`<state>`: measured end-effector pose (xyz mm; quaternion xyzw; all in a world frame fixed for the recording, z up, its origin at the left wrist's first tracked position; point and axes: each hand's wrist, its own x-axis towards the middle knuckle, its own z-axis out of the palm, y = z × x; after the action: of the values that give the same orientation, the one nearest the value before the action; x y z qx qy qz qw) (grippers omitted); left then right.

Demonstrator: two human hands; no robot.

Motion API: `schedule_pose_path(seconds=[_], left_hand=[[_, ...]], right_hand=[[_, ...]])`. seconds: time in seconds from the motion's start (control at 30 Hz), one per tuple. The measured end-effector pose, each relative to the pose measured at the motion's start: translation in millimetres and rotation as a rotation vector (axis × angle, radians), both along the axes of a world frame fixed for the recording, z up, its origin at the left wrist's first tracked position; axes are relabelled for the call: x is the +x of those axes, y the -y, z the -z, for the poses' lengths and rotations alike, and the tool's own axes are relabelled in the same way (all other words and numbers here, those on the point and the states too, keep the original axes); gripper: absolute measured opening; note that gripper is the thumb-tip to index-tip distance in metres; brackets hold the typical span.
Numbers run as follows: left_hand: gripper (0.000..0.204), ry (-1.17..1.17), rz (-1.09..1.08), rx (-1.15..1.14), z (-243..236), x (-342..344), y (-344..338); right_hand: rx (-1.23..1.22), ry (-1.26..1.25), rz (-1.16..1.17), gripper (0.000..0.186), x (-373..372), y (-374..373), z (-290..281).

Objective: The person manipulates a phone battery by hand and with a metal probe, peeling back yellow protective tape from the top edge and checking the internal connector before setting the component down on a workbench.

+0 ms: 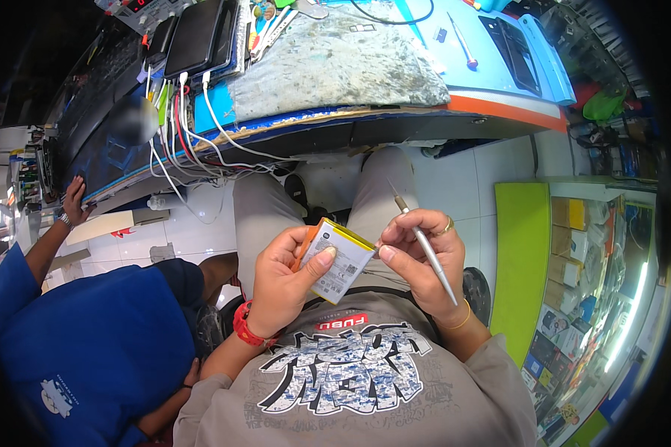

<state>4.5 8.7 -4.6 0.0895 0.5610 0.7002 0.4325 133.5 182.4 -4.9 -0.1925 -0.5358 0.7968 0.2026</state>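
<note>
Over my lap, my left hand (291,264) grips a flat battery (337,270) with a white printed face, a yellow edge and orange along its left side, thumb across the face. My right hand (421,261) is closed with a silver craft knife (431,261) resting across its fingers, blade pointing up and away from me. The right thumb and fingertips are pinched at the battery's upper right corner; whether they grasp something small there I cannot make out.
A workbench (335,67) ahead holds a grey mat, black phones (194,41), trailing white cables, a screwdriver (462,41) and a blue phone holder (548,59). At left a co-worker in blue (89,335) rests a hand on the bench edge. A glass display case (581,290) stands right.
</note>
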Motion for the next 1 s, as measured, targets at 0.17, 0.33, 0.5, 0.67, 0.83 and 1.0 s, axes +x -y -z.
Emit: schedule_pose_path(seconds=[0.17, 0.33, 0.5, 0.67, 0.83, 1.0], left_hand=[[0.035, 0.110, 0.006, 0.015, 3, -1, 0], [0.036, 0.169, 0.011, 0.015, 3, -1, 0], [0.038, 0.095, 0.015, 0.007, 3, 1, 1], [0.040, -0.087, 0.101, -0.086, -6, 1, 1], [0.041, -0.179, 0.128, -0.083, -3, 0, 3], [0.034, 0.309, -0.096, 0.143, -5, 2, -2]], right_hand=[[-0.135, -0.002, -0.004, 0.038, -2, 1, -4], [-0.171, 0.011, -0.010, 0.040, -1, 0, -3], [-0.081, 0.054, -0.035, 0.038, 4, -2, -3], [-0.038, 0.108, -0.128, 0.030, -2, -4, -10], [0.020, 0.197, -0.177, 0.028, -1, -2, -8], [-0.074, 0.126, -0.022, 0.026, -6, 10, -5]])
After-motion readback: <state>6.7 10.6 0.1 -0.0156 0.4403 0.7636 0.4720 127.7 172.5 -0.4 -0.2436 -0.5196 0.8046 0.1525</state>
